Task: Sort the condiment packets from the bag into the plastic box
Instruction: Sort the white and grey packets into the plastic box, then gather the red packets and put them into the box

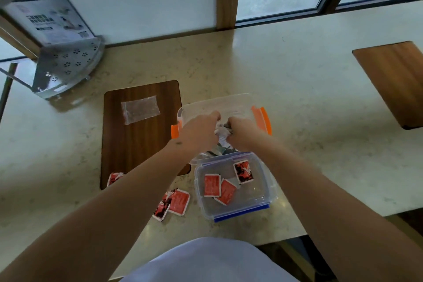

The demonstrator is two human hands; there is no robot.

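gripping a crumpled bag over the orange-clipped box

working at the middle of the counter (pixel 297 80), both hands meet above the far clear box with orange clips (pixel 261 119). the left hand (pixel 198 129) and the right hand (pixel 242 130) are each curled closed around a crumpled, whitish-silvery bag (pixel 220 133), pinched from either side; it looks as though they are pulling it open or wringing out what is left, held over a container so that anything falling lands inside rather than on the counter. what is still in the bag cannot be told.

at 6 o'clock from the hands sits the smaller plastic box with blue clips (pixel 242 214), lid off, with three red packets in the box (pixel 211 185) lying loose on its floor. it is close to the body, probably to keep drops short. at 7 o'clock from the hands, a few loose red packets (pixel 177 201) lie on the counter just left of that box, and one more at the near edge of the dark wooden board (pixel 137 144), so sorting seems partway done. an empty-looking clear zip bag (pixel 140 109) rests on the board at 10 o'clock, set aside.
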